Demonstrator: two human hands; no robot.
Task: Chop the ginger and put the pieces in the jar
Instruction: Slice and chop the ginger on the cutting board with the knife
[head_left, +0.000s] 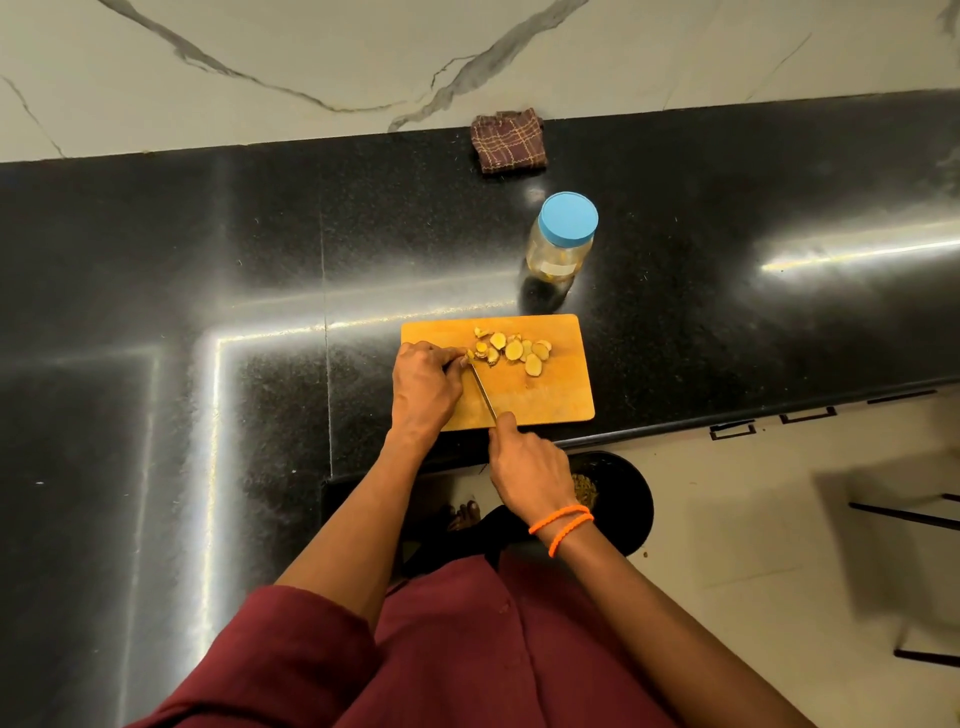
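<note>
- Advice for this cut: tuck the left fingertips back from the blade, since the ginger stub is small, and keep the knife (483, 393) tip low on the board.
- The left hand (423, 384) pinches the last stub of ginger (470, 355) near the cutting board's (550, 400) left edge.
- The right hand (527, 467) is closed around the knife handle at the board's near edge.
- Cut slices (514, 348) lie just right of the left hand, toward the far edge.
- The jar (562, 236), blue lid on, stands on the counter (208, 291) beyond the board.
</note>
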